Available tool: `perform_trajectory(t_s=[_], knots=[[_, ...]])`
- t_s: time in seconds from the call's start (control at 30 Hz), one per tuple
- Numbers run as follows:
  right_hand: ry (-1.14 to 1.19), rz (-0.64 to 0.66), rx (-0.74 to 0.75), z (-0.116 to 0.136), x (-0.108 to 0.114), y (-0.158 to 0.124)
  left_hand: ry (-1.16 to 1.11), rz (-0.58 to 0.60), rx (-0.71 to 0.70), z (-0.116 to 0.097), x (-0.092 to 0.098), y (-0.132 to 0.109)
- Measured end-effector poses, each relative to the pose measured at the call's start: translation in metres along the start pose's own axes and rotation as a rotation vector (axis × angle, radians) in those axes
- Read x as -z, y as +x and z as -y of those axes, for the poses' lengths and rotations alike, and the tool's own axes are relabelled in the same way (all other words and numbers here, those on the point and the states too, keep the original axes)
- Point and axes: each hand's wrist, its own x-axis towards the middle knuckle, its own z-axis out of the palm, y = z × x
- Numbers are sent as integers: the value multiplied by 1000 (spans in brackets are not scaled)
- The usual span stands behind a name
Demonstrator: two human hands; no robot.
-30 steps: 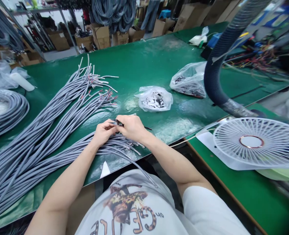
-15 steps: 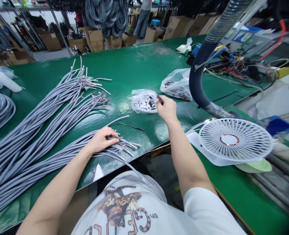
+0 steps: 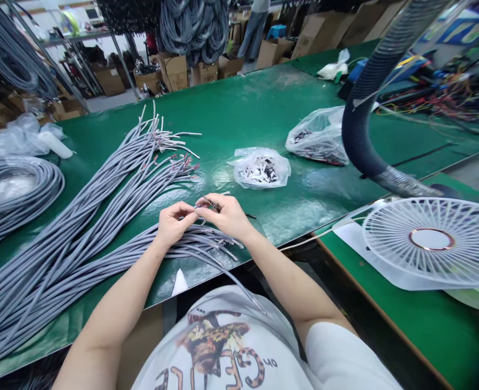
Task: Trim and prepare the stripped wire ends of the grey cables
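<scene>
My left hand [image 3: 173, 223] is closed in a pinch on a thin wire at a grey cable's end, above the nearest bundle of grey cables [image 3: 142, 250]. Fingertip to fingertip with it, my right hand [image 3: 226, 215] pinches a slim dark tool [image 3: 210, 203], too small to make out its kind. The exact point where wire and tool meet is hidden by the fingers. Beyond the hands sits an open clear bag [image 3: 282, 176] of small black and white pieces. Two more cable bundles [image 3: 113, 168] with stripped white and red wire ends lie to the left.
A second bag [image 3: 314, 135] of small parts lies farther right, beside a thick dark hose [image 3: 361, 119]. A white fan [image 3: 430, 238] stands at the right. Coiled grey cable [image 3: 48, 189] rests at the left. A thin dark rod [image 3: 250, 216] pokes out behind my right wrist.
My right hand has come left from the bag of small pieces to meet my left hand, still holding the dark tool. My left hand has lifted slightly off the bundle. The view has shifted left.
</scene>
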Motion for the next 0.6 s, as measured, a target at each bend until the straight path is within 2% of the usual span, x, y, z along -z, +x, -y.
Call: perform_trajectory(t_s=[0.4,0.6], knots=[[497,-25,-101,-5,-13,2,151,-100,-42,-14,1,-6],[626,20,-138,-2,-17,0,175,-109,-30,-20,7,-15]])
